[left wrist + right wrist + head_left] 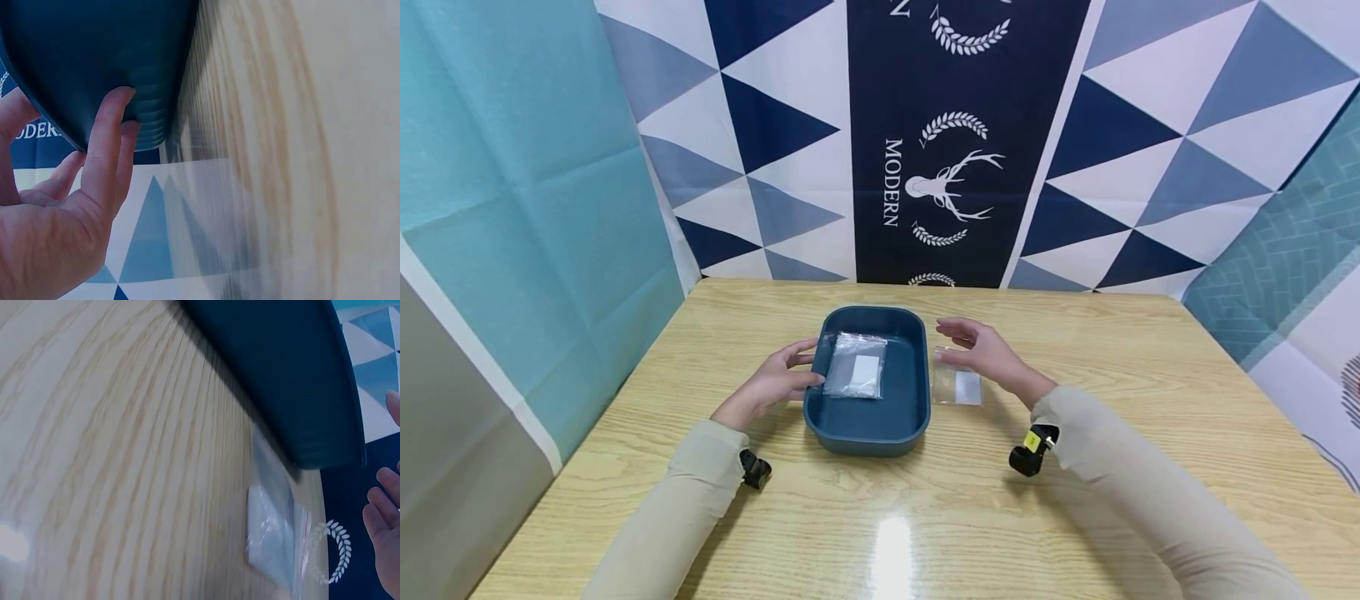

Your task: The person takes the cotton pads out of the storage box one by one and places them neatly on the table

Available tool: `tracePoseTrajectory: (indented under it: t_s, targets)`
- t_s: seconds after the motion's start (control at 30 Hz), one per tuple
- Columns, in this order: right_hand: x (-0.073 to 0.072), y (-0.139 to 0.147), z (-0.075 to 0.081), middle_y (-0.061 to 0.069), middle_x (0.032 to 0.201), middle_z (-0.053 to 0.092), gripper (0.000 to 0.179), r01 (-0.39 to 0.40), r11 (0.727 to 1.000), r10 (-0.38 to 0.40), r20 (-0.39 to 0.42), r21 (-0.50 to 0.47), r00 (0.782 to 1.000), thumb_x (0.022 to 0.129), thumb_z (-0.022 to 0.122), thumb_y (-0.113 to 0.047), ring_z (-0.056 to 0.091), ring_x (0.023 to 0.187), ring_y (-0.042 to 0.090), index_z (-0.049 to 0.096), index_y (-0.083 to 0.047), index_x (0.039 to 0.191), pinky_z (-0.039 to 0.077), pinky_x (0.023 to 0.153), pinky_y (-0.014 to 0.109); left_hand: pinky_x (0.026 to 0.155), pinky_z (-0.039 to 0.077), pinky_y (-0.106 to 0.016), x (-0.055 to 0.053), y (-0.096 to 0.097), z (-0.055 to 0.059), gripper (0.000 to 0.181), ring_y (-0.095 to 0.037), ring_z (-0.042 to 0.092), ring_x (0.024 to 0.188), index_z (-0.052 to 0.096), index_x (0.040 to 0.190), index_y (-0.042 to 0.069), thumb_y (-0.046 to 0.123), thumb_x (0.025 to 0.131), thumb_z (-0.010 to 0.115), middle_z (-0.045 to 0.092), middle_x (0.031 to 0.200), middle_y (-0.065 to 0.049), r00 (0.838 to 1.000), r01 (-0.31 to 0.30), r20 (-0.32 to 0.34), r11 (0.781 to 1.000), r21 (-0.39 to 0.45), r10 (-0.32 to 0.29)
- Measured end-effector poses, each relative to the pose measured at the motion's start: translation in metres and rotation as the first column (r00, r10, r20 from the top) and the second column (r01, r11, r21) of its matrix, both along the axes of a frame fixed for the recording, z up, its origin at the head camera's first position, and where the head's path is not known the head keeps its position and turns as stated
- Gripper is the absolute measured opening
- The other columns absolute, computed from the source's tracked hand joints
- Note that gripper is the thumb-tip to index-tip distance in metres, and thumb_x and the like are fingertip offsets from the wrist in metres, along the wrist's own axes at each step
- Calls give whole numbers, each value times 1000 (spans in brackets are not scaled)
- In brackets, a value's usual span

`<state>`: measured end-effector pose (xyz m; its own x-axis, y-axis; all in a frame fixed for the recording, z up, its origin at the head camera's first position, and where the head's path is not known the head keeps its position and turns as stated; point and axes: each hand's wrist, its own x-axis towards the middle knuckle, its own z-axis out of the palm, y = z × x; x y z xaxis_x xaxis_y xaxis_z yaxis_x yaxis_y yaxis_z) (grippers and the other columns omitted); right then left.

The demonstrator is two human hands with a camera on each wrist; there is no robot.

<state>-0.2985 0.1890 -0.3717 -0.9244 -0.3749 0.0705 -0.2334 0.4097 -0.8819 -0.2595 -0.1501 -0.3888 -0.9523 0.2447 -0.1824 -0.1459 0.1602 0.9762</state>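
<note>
A dark blue rectangular bin (868, 425) with rounded corners stands on the table. Inside it, toward the left, lie clear plastic zip bags (856, 367) with a white label. My left hand (777, 379) holds the bin's left wall, fingertips against the ribbed outer side and the thumb at the rim; the left wrist view shows these fingers (106, 125) on the wall. Just right of the bin, a clear zip bag (967, 388) with a white patch lies flat on the wood. Above that bag hovers my right hand (988, 354), its fingers relaxed and holding nothing.
The light wooden table (625, 500) runs back to a patterned cloth (790, 142) with triangles and a deer print. A pale teal cloth (535, 167) hangs on the left. Small black cameras (1033, 450) sit at both wrists.
</note>
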Motion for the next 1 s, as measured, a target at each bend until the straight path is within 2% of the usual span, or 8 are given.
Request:
tracePoseTrajectory:
  t_s: [0.33,0.53,1.0]
  targets:
    - [-2,-20,14,14,136,47,62,-9,1000,9,-7,-8,1000,82,73,-21,40,127,31,46,-6,136,32,105,42,81,52,-40,0,0,-1,69,-34,55,109,29,146,13,-1,87,61,35,140,-20,1000,8,-1,1000,4,-8]
    - [-3,-34,22,10,136,48,62,-21,1000,21,-2,2,1000,82,73,-24,40,127,26,46,-8,136,31,106,41,81,52,-40,-1,0,-2,69,-34,55,109,29,146,13,-2,87,61,35,139,-20,1000,7,2,1000,13,-7]
    - [-8,-66,31,7,134,50,65,-80,997,80,-20,6,997,79,75,-29,41,126,23,48,-9,135,31,106,40,81,52,-40,0,1,-1,69,-34,55,109,29,146,13,-1,87,61,35,139,-20,1000,4,4,1000,15,-4]
